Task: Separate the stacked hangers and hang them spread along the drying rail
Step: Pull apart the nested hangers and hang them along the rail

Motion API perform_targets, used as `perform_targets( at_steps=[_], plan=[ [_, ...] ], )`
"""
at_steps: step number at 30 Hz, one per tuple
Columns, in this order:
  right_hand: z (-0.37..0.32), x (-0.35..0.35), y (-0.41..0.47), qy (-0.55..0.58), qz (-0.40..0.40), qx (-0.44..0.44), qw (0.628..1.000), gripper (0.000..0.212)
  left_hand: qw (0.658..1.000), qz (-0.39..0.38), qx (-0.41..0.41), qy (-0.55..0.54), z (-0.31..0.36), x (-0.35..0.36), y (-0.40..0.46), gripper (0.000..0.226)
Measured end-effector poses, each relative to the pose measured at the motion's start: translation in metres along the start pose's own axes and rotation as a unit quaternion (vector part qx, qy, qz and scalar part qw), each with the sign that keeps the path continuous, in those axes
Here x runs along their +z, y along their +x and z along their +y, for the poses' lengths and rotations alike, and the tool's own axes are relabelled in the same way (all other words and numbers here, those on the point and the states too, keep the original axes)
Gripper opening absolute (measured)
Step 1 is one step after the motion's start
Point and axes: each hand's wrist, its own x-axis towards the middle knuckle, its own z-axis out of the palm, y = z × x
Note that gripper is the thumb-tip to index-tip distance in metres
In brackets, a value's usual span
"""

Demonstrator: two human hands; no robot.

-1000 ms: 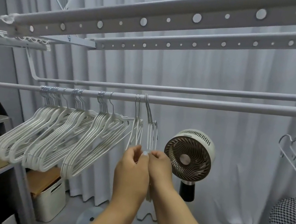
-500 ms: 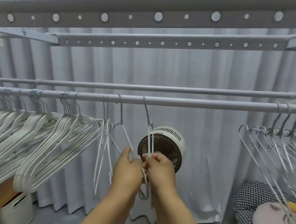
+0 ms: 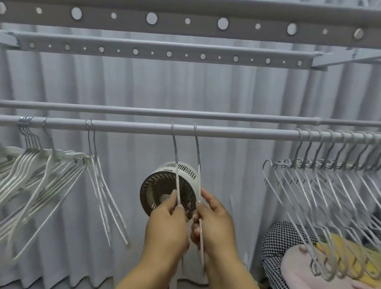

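Two thin white hangers [image 3: 182, 168] hooked side by side mid drying rail [image 3: 248, 134], bunched stacks [image 3: 4, 177] left, spread row [image 3: 326, 191] right

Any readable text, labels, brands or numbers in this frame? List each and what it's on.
None can be read.
Fan: no legible brand or marking on its housing; blurred.
Drying rack bars: only holes, no print.
Hangers, curtain: plain, no text.

Behind everything you see a pleated pale curtain [image 3: 254, 99], a round fan [image 3: 169, 191] standing before it, and a houndstooth cushion [image 3: 289, 272] by the lower right edge.
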Motion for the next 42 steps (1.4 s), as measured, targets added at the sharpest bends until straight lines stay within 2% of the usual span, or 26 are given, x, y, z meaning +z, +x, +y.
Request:
perform_targets(
  at_steps=[4,11,27,42],
  plan=[
    [-0.012,-0.022,0.0,0.018,0.02,0.001,1.0,0.03,0.999,-0.04,-0.015,-0.02,0.001,0.025,-0.005,0.049],
    [-0.036,-0.069,0.006,0.024,0.056,-0.005,0.998,0.031,0.996,-0.086,-0.01,0.008,0.011,0.069,-0.019,0.06],
    [-0.074,-0.126,0.005,0.055,0.098,-0.024,0.993,0.037,0.99,-0.128,-0.013,0.059,0.019,0.139,-0.033,0.062],
    [-0.083,-0.143,0.008,0.049,0.105,-0.026,0.993,0.036,0.989,-0.135,-0.019,0.061,0.016,0.164,-0.032,0.062]
  ],
)
